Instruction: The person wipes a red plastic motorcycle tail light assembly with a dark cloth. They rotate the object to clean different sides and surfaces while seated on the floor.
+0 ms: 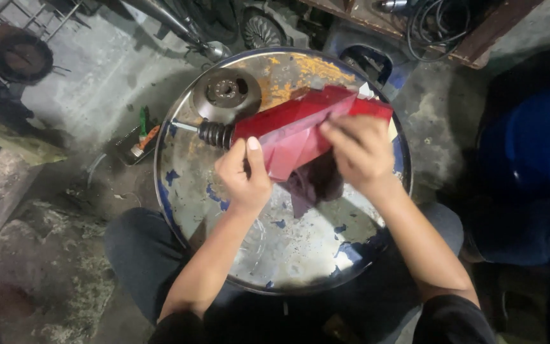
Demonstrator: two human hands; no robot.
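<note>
A red plastic sleeve (300,121) lies across the top of a round metal drum lid (288,255). A metal shaft with a black ribbed rubber boot (214,134) sticks out of its left end. My left hand (243,175) grips the sleeve near the boot, thumb on top. My right hand (361,153) presses on the sleeve's right part and holds a dark maroon rag (313,185) that hangs below it. A grey metal disc (226,94) rests on the lid behind the boot.
The lid is worn, with blue paint chips and orange rust. My knees flank the drum. A small tray with tools (138,137) sits on the concrete floor to the left. Cables and engine parts lie at the top. A blue and black bulk (529,159) fills the right.
</note>
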